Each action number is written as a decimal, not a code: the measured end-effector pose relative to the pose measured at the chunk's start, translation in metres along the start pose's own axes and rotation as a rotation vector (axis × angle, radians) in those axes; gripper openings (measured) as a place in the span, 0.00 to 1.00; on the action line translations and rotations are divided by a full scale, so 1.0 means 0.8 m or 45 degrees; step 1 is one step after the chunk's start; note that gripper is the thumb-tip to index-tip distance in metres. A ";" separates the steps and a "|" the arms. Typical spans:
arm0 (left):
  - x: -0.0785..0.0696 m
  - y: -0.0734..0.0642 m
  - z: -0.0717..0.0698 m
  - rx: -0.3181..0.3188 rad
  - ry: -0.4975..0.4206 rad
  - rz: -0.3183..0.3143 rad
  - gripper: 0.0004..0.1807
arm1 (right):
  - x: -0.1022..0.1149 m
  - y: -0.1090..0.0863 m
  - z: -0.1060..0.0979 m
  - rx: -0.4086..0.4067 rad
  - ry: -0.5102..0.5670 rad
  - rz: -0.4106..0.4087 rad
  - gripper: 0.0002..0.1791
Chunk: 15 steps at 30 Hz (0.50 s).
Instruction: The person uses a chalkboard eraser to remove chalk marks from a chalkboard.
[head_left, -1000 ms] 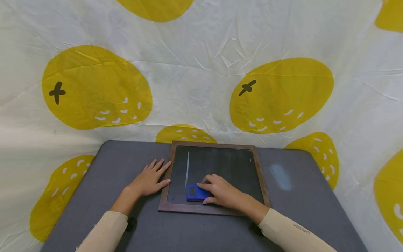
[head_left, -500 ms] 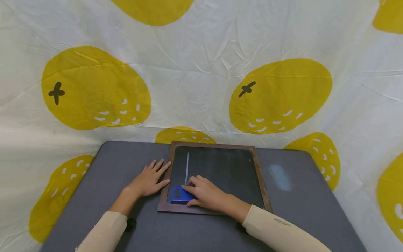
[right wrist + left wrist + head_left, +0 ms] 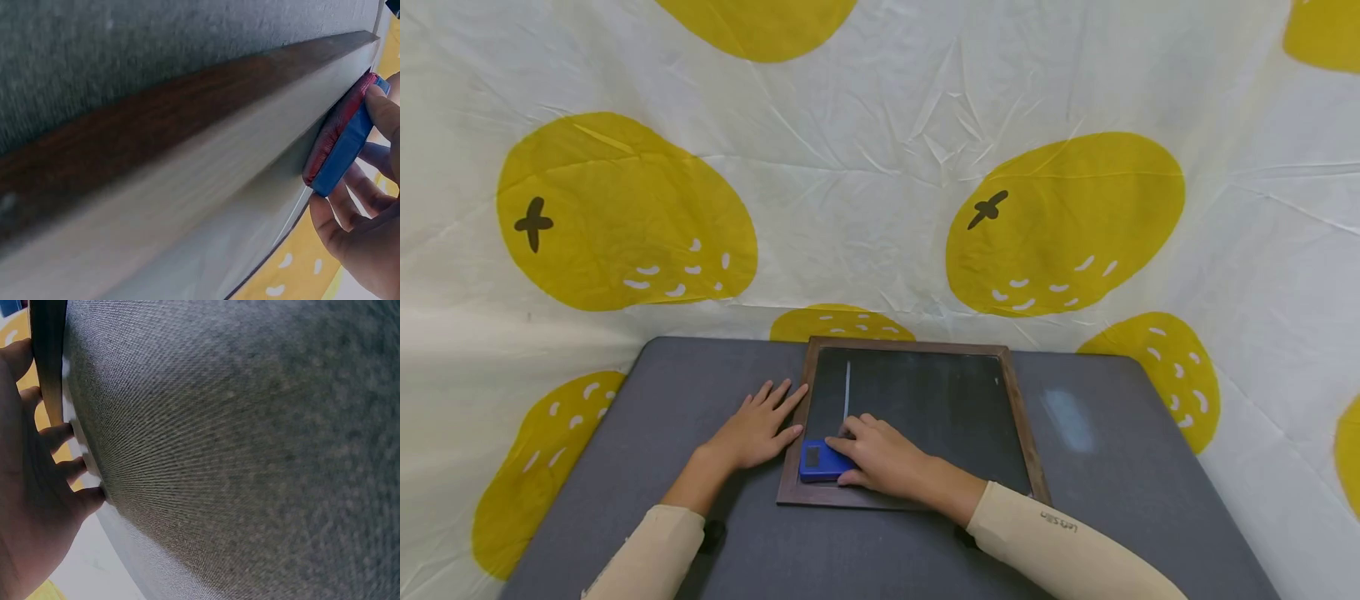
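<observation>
Blue rectangular board eraser [image 3: 822,462] sat in the near-left corner of a dark rectangular writing board [image 3: 936,408], just inside its brown wooden frame [image 3: 1022,425]. That frame also enclosed a pale upright chalk line [image 3: 847,387] on the left, running from near the far rail down behind the fingers, and a tiny pale fleck [image 3: 997,381] at the far right. As for the eraser, it was a shallow block with a small dark rectangle on top and a soft, red padded underside [image 3: 340,128] turned down to the board.

I saw the right hand [image 3: 883,454] pinching the block at its right end between thumb and fingers. Opposite, the left hand [image 3: 748,433] lay with its fingers spread on the grey cloth-covered table [image 3: 700,383], thumb and index fingertip at the frame's left rail. Both arms wore beige sleeves [image 3: 651,550], with dark lettering on the right one. Behind, a white curtain printed with yellow fruit [image 3: 1067,225] rose beyond the far edge.
</observation>
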<state>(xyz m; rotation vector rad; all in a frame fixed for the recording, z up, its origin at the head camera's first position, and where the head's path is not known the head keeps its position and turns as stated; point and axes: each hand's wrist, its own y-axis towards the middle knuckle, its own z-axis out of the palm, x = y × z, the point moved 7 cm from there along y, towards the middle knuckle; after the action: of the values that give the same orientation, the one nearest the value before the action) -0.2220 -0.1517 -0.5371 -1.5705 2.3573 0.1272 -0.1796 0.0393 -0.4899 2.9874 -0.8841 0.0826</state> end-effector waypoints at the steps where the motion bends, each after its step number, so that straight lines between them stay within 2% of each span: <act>1: 0.000 0.000 0.001 0.003 0.002 0.000 0.38 | -0.002 0.001 0.000 -0.004 -0.003 0.003 0.36; 8: 0.001 0.000 0.001 0.001 -0.003 0.001 0.37 | -0.025 0.015 -0.006 -0.044 -0.002 0.050 0.34; 15: 0.003 0.001 0.003 -0.001 -0.004 0.001 0.37 | -0.058 0.041 -0.002 -0.031 0.018 0.140 0.34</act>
<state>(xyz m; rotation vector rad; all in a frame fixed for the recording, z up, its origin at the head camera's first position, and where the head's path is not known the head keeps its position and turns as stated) -0.2229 -0.1532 -0.5399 -1.5684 2.3556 0.1308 -0.2363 0.0373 -0.4906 2.9108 -1.0402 0.0944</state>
